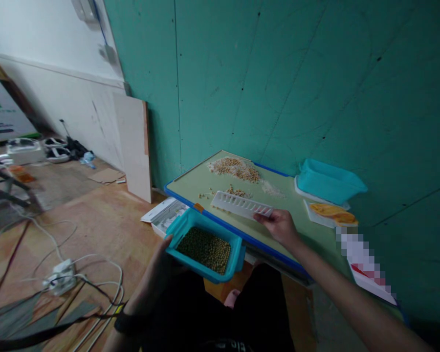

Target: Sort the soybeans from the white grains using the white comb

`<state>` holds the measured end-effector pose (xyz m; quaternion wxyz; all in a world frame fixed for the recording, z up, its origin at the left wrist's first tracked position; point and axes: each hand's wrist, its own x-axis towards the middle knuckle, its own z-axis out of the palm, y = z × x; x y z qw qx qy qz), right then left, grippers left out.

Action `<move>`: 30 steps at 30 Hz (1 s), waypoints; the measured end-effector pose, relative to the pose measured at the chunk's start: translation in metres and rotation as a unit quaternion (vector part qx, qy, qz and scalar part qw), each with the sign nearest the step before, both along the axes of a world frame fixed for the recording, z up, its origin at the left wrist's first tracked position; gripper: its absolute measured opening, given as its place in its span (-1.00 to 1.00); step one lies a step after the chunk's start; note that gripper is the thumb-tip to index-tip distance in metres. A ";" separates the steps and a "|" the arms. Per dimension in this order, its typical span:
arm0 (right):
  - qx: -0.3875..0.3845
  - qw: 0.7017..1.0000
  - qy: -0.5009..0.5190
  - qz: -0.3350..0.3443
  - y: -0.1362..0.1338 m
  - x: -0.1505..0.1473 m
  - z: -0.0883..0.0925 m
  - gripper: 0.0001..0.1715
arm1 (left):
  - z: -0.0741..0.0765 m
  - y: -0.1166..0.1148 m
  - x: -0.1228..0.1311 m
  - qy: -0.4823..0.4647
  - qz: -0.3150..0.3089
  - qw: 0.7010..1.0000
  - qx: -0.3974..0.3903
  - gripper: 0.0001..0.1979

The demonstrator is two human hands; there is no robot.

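Observation:
My left hand (160,261) is closed on the left rim of a teal plastic tub (205,274), held over my lap below the table's front edge. Small round dried beans (205,247) cover the tub's bottom. My right hand (280,226) grips one end of a long white slotted plastic strip (240,205), tilted low over the table's front part. Whether the strip touches the tabletop, I cannot tell. Behind it lie a few loose beans (238,192) and a larger heap of tan beans (234,167) mixed with white grains.
The green-topped table (183,188) with blue edging stands against a green wall. At its right are another teal tub (330,181), a yellow-orange item (332,214) on a white tray, and a pixelated area. Cables and a power strip (60,276) lie on the left floor.

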<state>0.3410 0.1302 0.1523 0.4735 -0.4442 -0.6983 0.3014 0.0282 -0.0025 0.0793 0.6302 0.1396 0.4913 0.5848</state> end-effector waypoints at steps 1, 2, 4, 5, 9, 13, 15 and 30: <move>0.003 1.000 0.001 0.006 -0.005 -0.004 -0.001 -0.61 | 0.003 0.000 0.001 0.001 0.005 1.000 -0.009 -0.40; 0.005 1.000 0.000 0.010 -0.011 -0.009 -0.001 -0.65 | 0.005 0.001 0.001 0.000 0.009 1.000 -0.016 -0.42; 0.006 1.000 -0.004 0.015 -0.021 -0.019 -0.002 -0.72 | 0.009 0.001 0.002 -0.005 0.012 1.000 -0.017 -0.41; 0.007 1.000 -0.007 0.016 -0.025 -0.024 -0.002 -0.75 | 0.009 0.001 0.002 -0.009 0.012 1.000 -0.010 -0.40; 0.023 1.000 -0.002 0.005 -0.022 -0.039 0.001 -0.75 | 0.003 0.001 -0.004 -0.017 0.000 1.000 0.004 -0.37; 0.024 0.999 0.025 -0.041 0.003 -0.041 0.003 -0.69 | -0.002 0.001 -0.015 -0.004 0.014 1.000 0.003 -0.36; 0.013 0.998 0.040 -0.045 0.016 -0.041 0.002 -0.64 | -0.001 0.001 -0.019 0.019 0.025 0.999 0.018 -0.40; -0.021 0.999 0.029 -0.021 0.031 -0.054 -0.008 -0.65 | -0.028 0.002 -0.048 0.037 0.007 0.998 0.040 -0.27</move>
